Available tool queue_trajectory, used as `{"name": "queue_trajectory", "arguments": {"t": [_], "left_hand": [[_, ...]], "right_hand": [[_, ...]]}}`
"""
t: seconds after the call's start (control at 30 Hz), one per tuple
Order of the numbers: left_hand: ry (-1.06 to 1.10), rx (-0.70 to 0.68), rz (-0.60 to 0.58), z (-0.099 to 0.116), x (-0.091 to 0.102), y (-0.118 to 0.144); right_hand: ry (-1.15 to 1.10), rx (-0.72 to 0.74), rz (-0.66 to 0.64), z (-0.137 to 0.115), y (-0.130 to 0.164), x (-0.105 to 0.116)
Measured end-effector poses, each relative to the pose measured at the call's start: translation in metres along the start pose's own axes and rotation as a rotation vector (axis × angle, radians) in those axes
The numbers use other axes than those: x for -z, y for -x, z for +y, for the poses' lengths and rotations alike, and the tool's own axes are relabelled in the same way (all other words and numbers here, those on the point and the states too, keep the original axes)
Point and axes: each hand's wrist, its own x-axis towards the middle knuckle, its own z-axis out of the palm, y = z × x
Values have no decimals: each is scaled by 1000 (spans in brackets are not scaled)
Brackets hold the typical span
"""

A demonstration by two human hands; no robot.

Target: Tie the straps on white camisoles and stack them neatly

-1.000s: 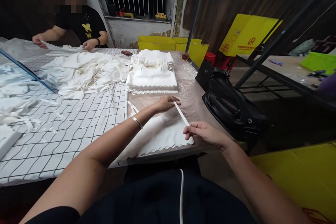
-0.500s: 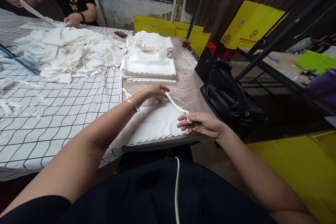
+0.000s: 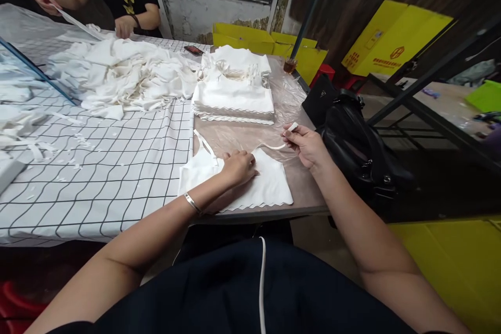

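White garment (image 3: 258, 188), one, flat at table (image 3: 301, 193) edge, scalloped hem toward wearer. Left hand (image 3: 239, 166) pressed flat on it. Right hand (image 3: 307, 145) pinches one strap (image 3: 274, 146), running left-right.

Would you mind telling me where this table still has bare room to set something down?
The checked cloth lies bare between the loose white pile and the near edge. A narrow plastic-covered strip runs between the folded stack and the garment under the left hand. The far left is crowded.
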Motion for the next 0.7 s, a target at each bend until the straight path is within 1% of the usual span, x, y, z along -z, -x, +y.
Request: {"name": "queue_trajectory", "arguments": {"t": [0.07, 0.13, 0.3, 0.4, 0.53, 0.7], "left_hand": [[38, 10, -42, 1, 0, -3], [84, 23, -68, 2, 1, -4], [172, 81, -84, 3, 3, -4], [217, 90, -108, 3, 2, -5], [283, 61, -45, 2, -2, -6], [322, 56, -13, 0, -6, -6]], "right_hand": [[-6, -44, -10, 7, 0, -7], [28, -80, -51, 16, 5, -11], [216, -84, -155, 41, 12, -14], [278, -87, -208, 50, 11, -13], [381, 36, -289, 55, 9, -12], [655, 197, -386, 53, 13, -8]]}}
